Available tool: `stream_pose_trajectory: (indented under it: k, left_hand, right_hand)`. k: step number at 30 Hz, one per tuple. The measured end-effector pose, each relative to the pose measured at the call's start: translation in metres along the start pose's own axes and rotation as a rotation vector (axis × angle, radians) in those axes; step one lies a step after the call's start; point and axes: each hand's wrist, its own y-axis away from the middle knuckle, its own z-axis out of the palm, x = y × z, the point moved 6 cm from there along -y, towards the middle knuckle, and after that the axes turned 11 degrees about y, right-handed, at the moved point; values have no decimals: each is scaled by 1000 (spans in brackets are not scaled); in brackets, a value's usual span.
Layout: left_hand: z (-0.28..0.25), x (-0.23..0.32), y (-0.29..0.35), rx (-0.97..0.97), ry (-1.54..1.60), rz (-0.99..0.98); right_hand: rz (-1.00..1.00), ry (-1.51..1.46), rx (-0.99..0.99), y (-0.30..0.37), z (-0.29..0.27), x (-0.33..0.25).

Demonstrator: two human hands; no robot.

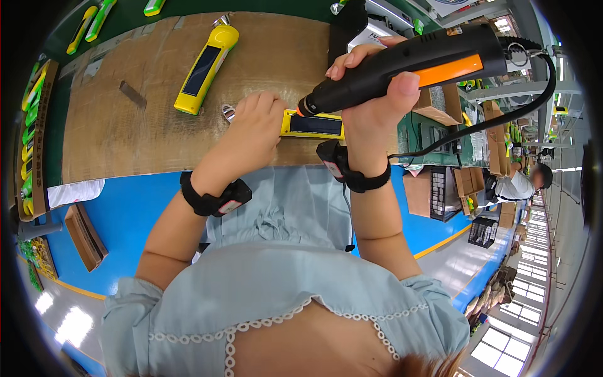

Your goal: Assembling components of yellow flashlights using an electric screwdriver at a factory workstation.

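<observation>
My right hand [377, 94] is wrapped round a black and orange electric screwdriver [389, 70], its cable curving away to the right. The screwdriver's tip meets the left end of a yellow solar flashlight [314, 124] with a dark panel, lying on the cardboard-covered bench. My left hand [256, 122] is closed over that same end, and a metal clip shows beside its fingers. Farther off, to the left, a second yellow flashlight [207, 69] lies at a slant with its dark panel up and a metal clip at its top.
Cardboard [151, 144] covers the bench top, with a small grey metal strip [132, 94] at the left. A box of yellow and green lights [39, 138] stands at the far left. Right of the bench are cartons [440, 103] and a black crate [444, 193]; a person [518, 183] is beyond.
</observation>
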Motion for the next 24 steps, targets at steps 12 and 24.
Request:
stream_pose_trajectory:
  k: [12, 24]
  left_hand:
    - [6, -9, -2, 2, -15, 6]
    - [4, 4, 9, 75, 24, 0]
  right_hand:
    - [10, 56, 5, 1, 6, 11]
    - [77, -227, -375, -5, 10, 9]
